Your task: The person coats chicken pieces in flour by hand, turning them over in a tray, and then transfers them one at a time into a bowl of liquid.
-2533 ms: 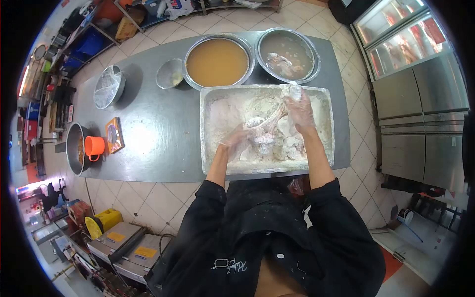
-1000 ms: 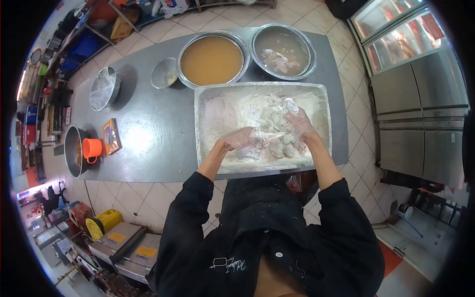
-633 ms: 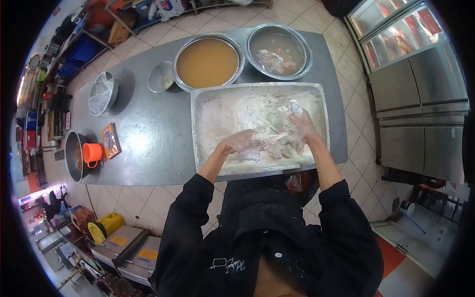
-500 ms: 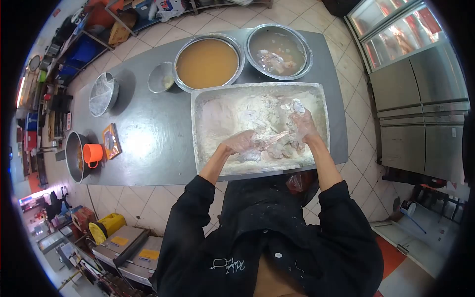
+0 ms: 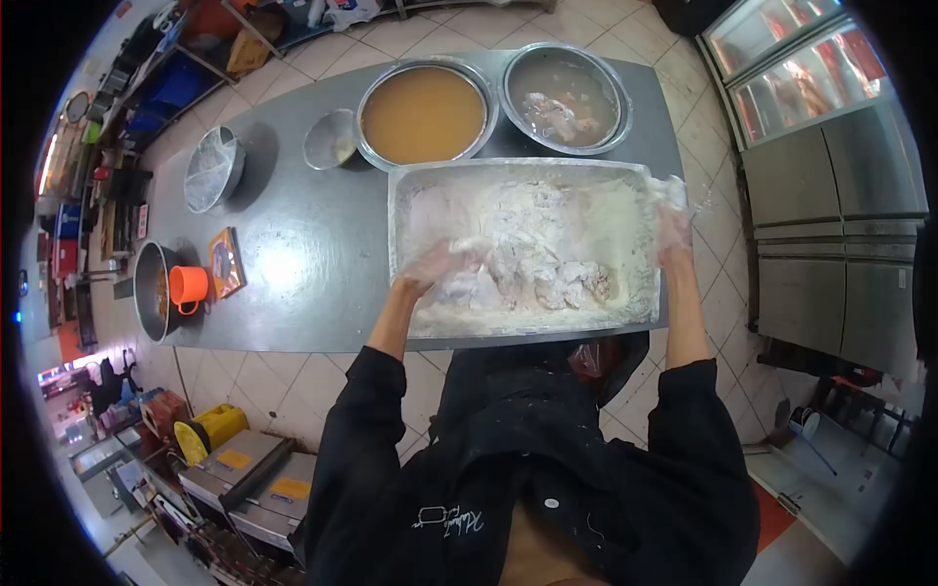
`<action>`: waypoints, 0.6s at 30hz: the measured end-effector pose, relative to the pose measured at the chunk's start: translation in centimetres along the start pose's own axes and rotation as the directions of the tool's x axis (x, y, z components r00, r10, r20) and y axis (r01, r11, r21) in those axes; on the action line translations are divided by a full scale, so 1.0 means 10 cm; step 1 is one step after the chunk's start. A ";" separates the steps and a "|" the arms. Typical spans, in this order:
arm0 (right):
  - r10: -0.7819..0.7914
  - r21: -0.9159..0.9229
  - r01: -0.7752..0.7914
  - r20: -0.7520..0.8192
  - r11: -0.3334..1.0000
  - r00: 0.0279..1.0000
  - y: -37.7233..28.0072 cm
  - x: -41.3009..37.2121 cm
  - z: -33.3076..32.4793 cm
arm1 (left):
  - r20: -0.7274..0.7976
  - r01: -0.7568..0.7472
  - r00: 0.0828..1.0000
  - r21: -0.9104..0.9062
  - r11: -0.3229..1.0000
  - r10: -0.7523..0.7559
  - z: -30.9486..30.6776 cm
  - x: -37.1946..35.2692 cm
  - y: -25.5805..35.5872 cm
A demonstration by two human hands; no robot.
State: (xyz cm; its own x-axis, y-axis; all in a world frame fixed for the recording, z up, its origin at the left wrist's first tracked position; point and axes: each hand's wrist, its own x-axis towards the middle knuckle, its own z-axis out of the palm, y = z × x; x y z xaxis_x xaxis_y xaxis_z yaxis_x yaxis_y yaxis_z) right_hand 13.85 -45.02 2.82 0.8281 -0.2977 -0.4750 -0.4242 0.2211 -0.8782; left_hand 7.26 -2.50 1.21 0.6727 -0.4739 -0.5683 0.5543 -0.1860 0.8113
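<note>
A rectangular metal tray (image 5: 523, 164) holds white flour (image 5: 440, 210) and flour-coated pieces of meat (image 5: 575, 283) heaped at its middle and right. My left hand (image 5: 442, 266) is inside the tray's left half, low over the flour and left of the pieces. Its floury fingers point right and are smeared by motion. My right hand (image 5: 674, 234) is at the tray's right rim, also blurred, its fingertips thickly caked in white. I cannot tell whether it grips anything.
Behind the tray stand a bowl of orange-brown liquid (image 5: 424, 115) and a bowl of cloudy water with meat in it (image 5: 567, 98). On the steel table's (image 5: 293, 225) left are a small bowl (image 5: 330, 140), a plastic-covered bowl (image 5: 213, 171), an orange mug (image 5: 189, 285) and a metal basin (image 5: 151, 293).
My right hand has moved right, from over the meat to the tray's right rim. My left hand has shifted left and away from the pieces, which now lie uncovered in the flour.
</note>
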 end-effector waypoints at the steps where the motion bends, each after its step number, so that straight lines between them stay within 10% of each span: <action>1: -0.006 0.007 0.006 -0.002 1.000 1.000 -0.07 -0.13 0.13 | -0.052 -0.018 0.999 -0.030 0.999 0.016 -0.03 0.10 0.01; 3: -0.073 -0.362 0.065 -0.007 0.930 0.997 -0.27 -0.57 0.62 | -0.100 -0.046 0.994 -0.054 0.997 0.041 -0.01 0.20 0.11; 8: -0.125 -0.304 0.187 0.214 0.934 0.969 0.56 -0.43 0.93 | -0.135 -0.208 0.978 -0.543 0.814 0.160 0.33 0.24 0.22; 12: -0.105 -0.408 0.289 0.417 0.866 0.903 0.44 -0.74 1.25 | -0.195 -0.172 0.978 -0.567 0.805 0.072 0.34 0.32 0.11; 15: -0.291 -0.394 0.465 0.426 0.793 0.857 0.69 -0.59 1.34 | -0.382 -0.061 0.921 -0.328 0.943 -0.074 0.14 0.38 -0.05; 17: -0.304 -0.458 0.485 0.413 0.746 0.858 0.58 -0.66 1.56 | -0.517 0.135 0.851 0.383 0.914 0.091 0.11 0.16 0.20; 18: -0.322 -0.519 0.503 0.401 0.691 0.857 0.50 -0.70 1.70 | -0.520 0.139 0.850 0.380 0.914 0.087 0.04 0.22 0.02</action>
State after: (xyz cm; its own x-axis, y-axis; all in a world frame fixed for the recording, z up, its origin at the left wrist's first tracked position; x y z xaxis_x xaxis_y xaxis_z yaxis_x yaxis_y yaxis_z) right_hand 12.17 -26.10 2.70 0.9938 0.0459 -0.1014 -0.0672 -0.4791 -0.8752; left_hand 8.68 -3.96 0.18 0.8746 0.0289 -0.4840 0.4143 -0.5634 0.7148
